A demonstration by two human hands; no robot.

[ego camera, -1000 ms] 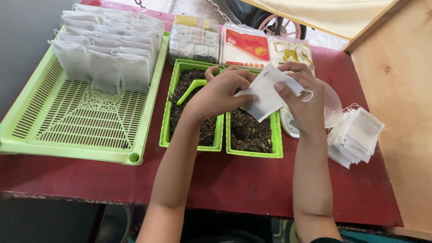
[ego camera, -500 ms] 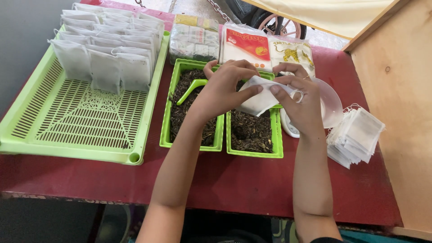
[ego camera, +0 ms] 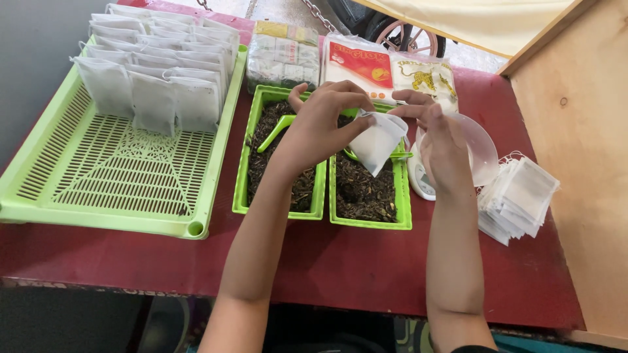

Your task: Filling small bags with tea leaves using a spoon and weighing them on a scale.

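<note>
Empty white filter pouch (ego camera: pixel 378 145) held above right green tray of loose tea (ego camera: pixel 366 193) | left hand (ego camera: pixel 320 124) and right hand (ego camera: pixel 441 147) both pinching its mouth | light, limp, tearable; grip rim edges only.

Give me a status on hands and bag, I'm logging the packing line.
Both hands, left hand and right hand, pinch the small white filter bag, mouth up. Bag hangs over the right green tray of dark loose leaves. Nothing between them.
</note>
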